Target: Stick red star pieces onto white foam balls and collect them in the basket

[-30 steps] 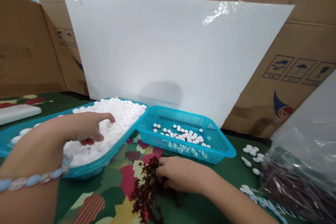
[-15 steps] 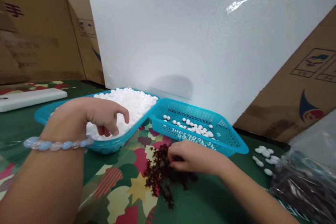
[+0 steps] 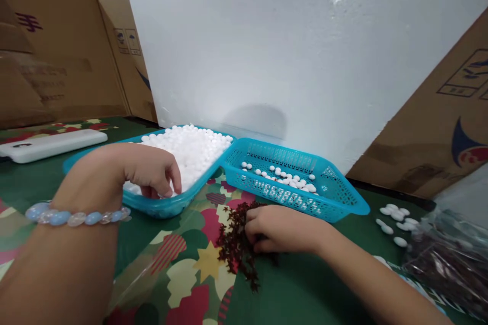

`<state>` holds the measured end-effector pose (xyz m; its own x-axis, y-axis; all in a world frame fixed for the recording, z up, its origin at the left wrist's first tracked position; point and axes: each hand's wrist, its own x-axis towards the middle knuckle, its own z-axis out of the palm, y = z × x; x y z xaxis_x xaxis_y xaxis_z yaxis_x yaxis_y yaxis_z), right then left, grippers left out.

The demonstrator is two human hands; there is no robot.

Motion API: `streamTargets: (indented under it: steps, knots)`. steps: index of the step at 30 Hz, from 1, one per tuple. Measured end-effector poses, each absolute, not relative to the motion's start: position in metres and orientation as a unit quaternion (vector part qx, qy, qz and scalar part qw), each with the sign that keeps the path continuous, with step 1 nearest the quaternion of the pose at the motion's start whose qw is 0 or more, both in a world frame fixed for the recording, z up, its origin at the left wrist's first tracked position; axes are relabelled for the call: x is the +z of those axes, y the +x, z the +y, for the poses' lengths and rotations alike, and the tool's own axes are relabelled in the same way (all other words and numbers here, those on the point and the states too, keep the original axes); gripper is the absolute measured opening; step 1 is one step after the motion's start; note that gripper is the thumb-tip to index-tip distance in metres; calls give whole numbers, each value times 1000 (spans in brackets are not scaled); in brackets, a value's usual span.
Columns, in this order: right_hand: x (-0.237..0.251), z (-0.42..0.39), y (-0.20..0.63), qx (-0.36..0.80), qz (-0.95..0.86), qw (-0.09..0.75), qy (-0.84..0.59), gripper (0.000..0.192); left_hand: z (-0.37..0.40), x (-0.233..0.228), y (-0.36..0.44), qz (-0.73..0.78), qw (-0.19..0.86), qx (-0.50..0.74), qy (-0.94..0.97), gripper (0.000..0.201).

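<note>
My left hand [image 3: 154, 172], with a beaded bracelet [image 3: 78, 217] at the wrist, dips into a blue basket [image 3: 160, 208] full of small white balls [image 3: 194, 150]. Its fingers are bent together at the near edge of the balls; what they pinch, if anything, is hidden. My right hand [image 3: 276, 228] reaches into a loose pile of small dark red star-shaped pieces [image 3: 238, 236] on the table. Those fingers curl down into the pile, and their tips are out of sight. Behind the right hand stands a second blue basket [image 3: 343, 198] with some white balls in it.
A white board [image 3: 247, 51] stands upright behind the baskets, with cardboard boxes [image 3: 61, 66] around. At the left lies a white phone-like object [image 3: 57, 144]. Several white pieces [image 3: 396, 218] and a clear plastic bag [image 3: 450, 264] of dark pieces lie at the right. A patterned cover [image 3: 183, 269] spreads over the table.
My left hand has lowered into the white balls and its fingers have bent downward. My right hand has stayed at the red pile, its fingers curling further in. The view has shifted slightly.
</note>
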<state>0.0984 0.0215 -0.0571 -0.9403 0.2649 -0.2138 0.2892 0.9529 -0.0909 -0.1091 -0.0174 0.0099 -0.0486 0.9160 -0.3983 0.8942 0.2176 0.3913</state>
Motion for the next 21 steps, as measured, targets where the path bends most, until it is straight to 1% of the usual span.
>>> streamTargets:
  steps: [2, 7, 10, 13, 17, 21]
  knots:
    - [-56, 20, 99, -59, 983, 94, 145, 8, -22, 7, -111, 722, 279, 22, 633, 20]
    - [-54, 16, 100, -60, 982, 67, 169, 10, -33, 1, -119, 730, 287, -6, 620, 17]
    - [-54, 15, 101, -60, 979, 43, 189, 12, -38, 0, -123, 747, 263, 11, 611, 21]
    - [-54, 14, 101, -60, 977, 26, 203, 13, -40, 3, -124, 758, 212, 51, 615, 27]
    - [-51, 10, 103, -68, 977, 20, 201, 12, -43, 12, -121, 768, 128, 134, 613, 32]
    - [-47, 7, 105, -80, 977, 18, 195, 11, -47, 17, -111, 760, 93, 235, 598, 30]
